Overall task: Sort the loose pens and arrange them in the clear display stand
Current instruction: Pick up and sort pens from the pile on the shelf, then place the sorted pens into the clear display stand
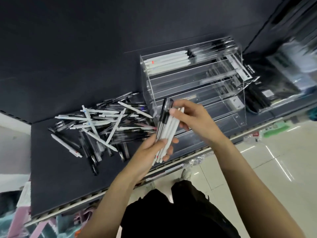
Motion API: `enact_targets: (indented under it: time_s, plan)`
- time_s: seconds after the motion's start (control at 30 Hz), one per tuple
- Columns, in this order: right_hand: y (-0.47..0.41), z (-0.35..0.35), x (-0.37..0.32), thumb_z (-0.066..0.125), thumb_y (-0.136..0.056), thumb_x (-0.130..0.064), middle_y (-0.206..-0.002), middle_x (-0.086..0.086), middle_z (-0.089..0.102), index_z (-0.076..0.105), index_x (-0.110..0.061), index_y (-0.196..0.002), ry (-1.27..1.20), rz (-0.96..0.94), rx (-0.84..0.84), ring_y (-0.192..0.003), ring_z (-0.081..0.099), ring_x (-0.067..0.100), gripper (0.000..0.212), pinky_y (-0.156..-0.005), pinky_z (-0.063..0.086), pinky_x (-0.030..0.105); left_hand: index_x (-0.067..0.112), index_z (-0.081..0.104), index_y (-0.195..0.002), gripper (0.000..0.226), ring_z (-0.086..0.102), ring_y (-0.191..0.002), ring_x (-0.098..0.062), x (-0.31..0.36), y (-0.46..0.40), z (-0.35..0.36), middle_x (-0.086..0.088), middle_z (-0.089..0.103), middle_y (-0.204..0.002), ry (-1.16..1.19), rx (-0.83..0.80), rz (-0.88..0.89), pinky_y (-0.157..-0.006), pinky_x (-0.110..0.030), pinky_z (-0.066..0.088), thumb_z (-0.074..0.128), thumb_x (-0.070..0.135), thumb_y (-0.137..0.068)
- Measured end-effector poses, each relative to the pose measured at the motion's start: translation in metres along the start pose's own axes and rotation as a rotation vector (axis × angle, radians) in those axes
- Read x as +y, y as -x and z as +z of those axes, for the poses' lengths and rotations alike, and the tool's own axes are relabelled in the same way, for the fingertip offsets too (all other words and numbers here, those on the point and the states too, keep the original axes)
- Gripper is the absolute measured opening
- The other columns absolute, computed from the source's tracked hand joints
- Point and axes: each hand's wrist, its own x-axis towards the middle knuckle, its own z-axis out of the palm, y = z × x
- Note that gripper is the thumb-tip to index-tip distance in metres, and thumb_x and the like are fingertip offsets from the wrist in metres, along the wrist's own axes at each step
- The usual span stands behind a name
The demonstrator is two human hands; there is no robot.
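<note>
Squaring up the bundle [165,127] is the step judged to be in hand: several white pens and one or two clear-black ones are held upright in front of the stand [192,90]. The left hand [154,148] is wrapped round the lower end of the bundle, thumb across the front and fingers curled behind. The right hand [190,117] is closed on the upper end, thumb pressed on the barrels just below the tips. Both grips are closed on the same pens.

To do this well, the lower grip is best kept loose enough for the barrels to slide, while the tips are tapped level from above. The dark pens, lying on the left edge of the bundle beside the thumb, are better parted from the white ones before anything is placed, since the top tier above and beyond the grip already shows white pens at its left and dark ones at its right. Whether all tips point the same way cannot be told from the blur.

The pile [103,127] lies on the shelf [56,177] to the left of the grip, close to the left knuckles; a careless elbow or a dropped pen would likely scatter it. The tiers just behind the grip look mostly unfilled, so the bundle has only a short way to travel.
</note>
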Motion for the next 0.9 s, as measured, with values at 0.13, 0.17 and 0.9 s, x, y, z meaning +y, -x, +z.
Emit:
enact_targets:
  time_s: [0.13, 0.17, 0.9]
  plan:
    - [0.006, -0.033, 0.011, 0.066, -0.086, -0.018, -0.054, 0.0, 0.055, 0.066, -0.009, -0.083, -0.016, -0.041, -0.044, -0.045, 0.049, 0.011, 0.009, -0.044, 0.04, 0.018, 0.016, 0.057, -0.118, 0.026, 0.06, -0.069, -0.011, 0.004, -0.015, 0.017, -0.004, 0.072, -0.1, -0.159, -0.083, -0.058, -0.055, -0.022, 0.045, 0.041, 0.009, -0.098]
    - [0.006, -0.041, 0.014, 0.066, -0.086, -0.016, -0.052, -0.003, 0.055, 0.066, -0.013, -0.079, -0.027, -0.044, -0.037, -0.045, 0.049, 0.009, 0.008, -0.045, 0.041, 0.017, 0.017, 0.056, -0.119, 0.026, 0.063, -0.071, -0.012, 0.006, -0.02, 0.022, -0.004, 0.072, -0.102, -0.196, -0.093, -0.073, -0.054, -0.022, 0.047, 0.042, 0.011, -0.098]
    - [-0.081, -0.21, -0.002, 0.071, -0.075, -0.014, -0.072, -0.005, 0.071, 0.061, -0.013, -0.084, -0.225, -0.155, -0.114, -0.073, 0.068, 0.012, 0.014, -0.073, 0.055, 0.023, 0.02, 0.054, -0.111, 0.017, 0.047, -0.047, -0.004, 0.039, -0.074, 0.084, 0.009, 0.067, -0.08, -0.478, 0.577, 0.151, -0.041, -0.016, 0.033, 0.041, 0.017, -0.1]
